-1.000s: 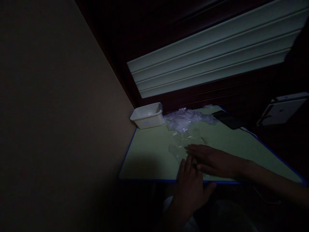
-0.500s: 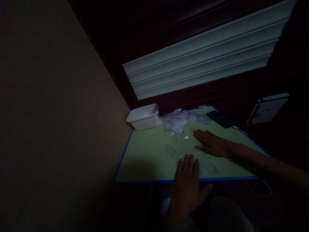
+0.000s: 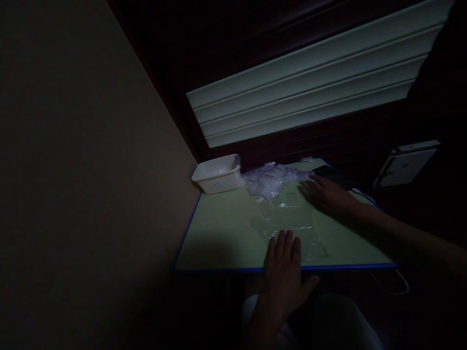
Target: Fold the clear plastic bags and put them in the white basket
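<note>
Clear plastic sheets or bags (image 3: 292,221) lie flat on the green table (image 3: 219,228). My left hand (image 3: 284,267) rests at the table's front edge, fingers spread over the near end of the clear plastic, holding nothing. My right hand (image 3: 326,194) is farther back on the right, beside the right end of a pile of crumpled clear plastic bags (image 3: 270,180). Its fingers are apart and nothing shows in it.
A white bin (image 3: 219,177) stands at the table's back left corner, against the wall. A dark flat object (image 3: 335,176) lies at the back right, partly behind my right hand, near a white cable (image 3: 363,195). Slatted panels rise behind.
My right hand has moved back and slightly right, from the flat plastic toward the pile's right end. The flat plastic has shifted a little. My left hand has stayed nearly still.
</note>
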`<move>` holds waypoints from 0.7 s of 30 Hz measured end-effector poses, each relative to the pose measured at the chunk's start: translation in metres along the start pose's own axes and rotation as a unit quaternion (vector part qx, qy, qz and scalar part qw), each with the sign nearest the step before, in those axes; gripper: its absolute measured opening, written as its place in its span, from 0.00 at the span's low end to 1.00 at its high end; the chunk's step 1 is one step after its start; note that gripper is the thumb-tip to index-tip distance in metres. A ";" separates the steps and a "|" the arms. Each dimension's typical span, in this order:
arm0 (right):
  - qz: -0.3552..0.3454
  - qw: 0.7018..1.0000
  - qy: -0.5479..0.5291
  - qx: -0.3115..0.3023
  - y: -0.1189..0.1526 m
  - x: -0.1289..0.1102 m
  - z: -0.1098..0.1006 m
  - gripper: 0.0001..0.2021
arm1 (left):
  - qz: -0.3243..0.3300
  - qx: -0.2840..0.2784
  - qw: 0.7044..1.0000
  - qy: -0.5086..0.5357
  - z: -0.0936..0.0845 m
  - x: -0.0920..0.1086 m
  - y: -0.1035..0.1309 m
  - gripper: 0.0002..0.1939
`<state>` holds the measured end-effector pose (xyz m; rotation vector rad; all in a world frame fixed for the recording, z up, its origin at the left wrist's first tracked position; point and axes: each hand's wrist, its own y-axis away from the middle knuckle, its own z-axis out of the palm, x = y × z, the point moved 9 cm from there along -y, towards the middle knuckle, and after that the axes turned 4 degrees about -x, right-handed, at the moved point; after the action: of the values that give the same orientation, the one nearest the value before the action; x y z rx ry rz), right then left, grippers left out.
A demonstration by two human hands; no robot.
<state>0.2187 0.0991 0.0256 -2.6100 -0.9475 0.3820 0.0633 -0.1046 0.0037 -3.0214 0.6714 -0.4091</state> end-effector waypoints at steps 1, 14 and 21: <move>0.012 1.000 0.005 0.005 -0.001 0.001 -0.003 0.28 | 0.001 -0.001 1.000 0.003 0.000 0.000 0.000 0.42; 0.045 0.998 -0.052 0.009 0.021 -0.022 -0.042 0.22 | -0.002 0.008 1.000 0.000 -0.001 0.000 0.001 0.42; -0.031 0.989 -0.105 -0.097 0.022 -0.023 -0.019 0.20 | 0.002 0.000 1.000 -0.011 0.000 0.000 0.002 0.42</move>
<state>0.2209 0.0639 0.0367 -2.7462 -1.1863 0.5834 0.0622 -0.1061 0.0031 -3.0199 0.6752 -0.3745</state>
